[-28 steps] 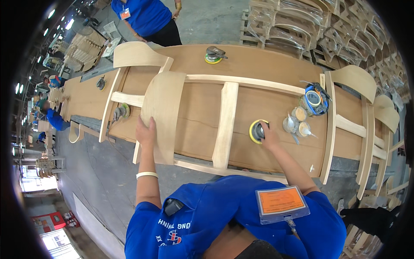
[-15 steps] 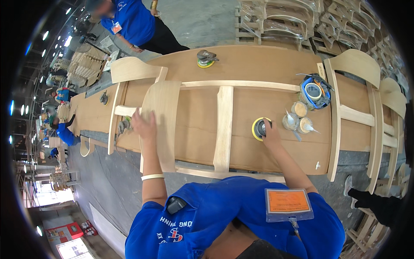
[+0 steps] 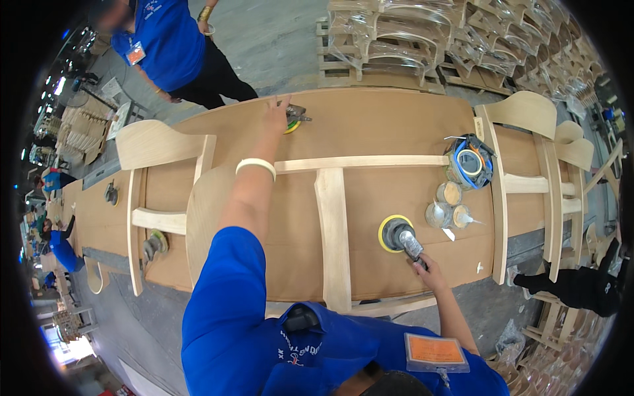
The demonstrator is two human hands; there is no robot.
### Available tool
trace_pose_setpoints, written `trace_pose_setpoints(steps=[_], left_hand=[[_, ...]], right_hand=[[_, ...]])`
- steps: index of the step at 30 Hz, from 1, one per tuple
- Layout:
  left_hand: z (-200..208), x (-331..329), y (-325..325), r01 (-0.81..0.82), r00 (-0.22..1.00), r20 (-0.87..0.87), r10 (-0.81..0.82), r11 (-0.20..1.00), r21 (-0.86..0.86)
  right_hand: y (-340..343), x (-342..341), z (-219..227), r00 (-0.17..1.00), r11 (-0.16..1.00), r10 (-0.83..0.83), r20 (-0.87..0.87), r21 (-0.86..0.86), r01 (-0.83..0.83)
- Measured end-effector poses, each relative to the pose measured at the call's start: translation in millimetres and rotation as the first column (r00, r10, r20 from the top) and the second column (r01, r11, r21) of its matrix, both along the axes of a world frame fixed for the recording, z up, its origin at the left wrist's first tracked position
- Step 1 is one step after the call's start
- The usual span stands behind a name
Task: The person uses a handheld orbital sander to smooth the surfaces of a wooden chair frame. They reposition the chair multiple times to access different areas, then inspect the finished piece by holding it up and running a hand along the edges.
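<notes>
My left hand [image 3: 275,115] is stretched across the table to a sander [image 3: 297,117] with a green-yellow pad near the far edge. Its fingers look extended at the tool's left side; whether they touch it I cannot tell. My right hand [image 3: 429,269] is closed on the rear end of another orbital sander [image 3: 398,236], whose yellow-rimmed pad rests on the cardboard. Between my arms lies a pale wooden chair frame [image 3: 333,231] with a crossbar and long rails. Its curved wide panel [image 3: 205,211] is partly hidden behind my left arm.
Cardboard [image 3: 389,125] covers the table. Jars of filler [image 3: 449,193] and a container with tape and blue tools [image 3: 470,162] stand at right. More chair frames [image 3: 500,198] lie at both sides. Another sander [image 3: 155,244] sits at left. A person in blue [image 3: 168,53] stands beyond the table.
My left hand has left the wooden panel and reached forward to the far sander. My right hand has slid from the near sander's body to its rear end. The view has shifted.
</notes>
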State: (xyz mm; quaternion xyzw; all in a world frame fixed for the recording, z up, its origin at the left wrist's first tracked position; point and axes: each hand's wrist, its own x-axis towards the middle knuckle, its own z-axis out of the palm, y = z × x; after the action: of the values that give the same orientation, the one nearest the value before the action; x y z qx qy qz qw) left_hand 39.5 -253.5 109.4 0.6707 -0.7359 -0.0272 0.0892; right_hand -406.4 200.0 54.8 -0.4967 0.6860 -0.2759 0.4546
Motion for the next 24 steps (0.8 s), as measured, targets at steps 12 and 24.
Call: trace_pose_setpoints(steps=[12,24], left_hand=[[3.1,-1.3,-34.8,0.003,0.993,-0.118,0.019,0.983,0.182],[73.9,-53.9,137.9,0.250,-0.596,-0.739,0.316,0.947,0.203]], right_hand=[[-8.3,2.9,24.4,0.968,0.992,0.086,-0.235,0.107,-0.062],[-10.2,-5.8,111.4,0.955,0.959,0.270,0.121,-0.121,-0.256]])
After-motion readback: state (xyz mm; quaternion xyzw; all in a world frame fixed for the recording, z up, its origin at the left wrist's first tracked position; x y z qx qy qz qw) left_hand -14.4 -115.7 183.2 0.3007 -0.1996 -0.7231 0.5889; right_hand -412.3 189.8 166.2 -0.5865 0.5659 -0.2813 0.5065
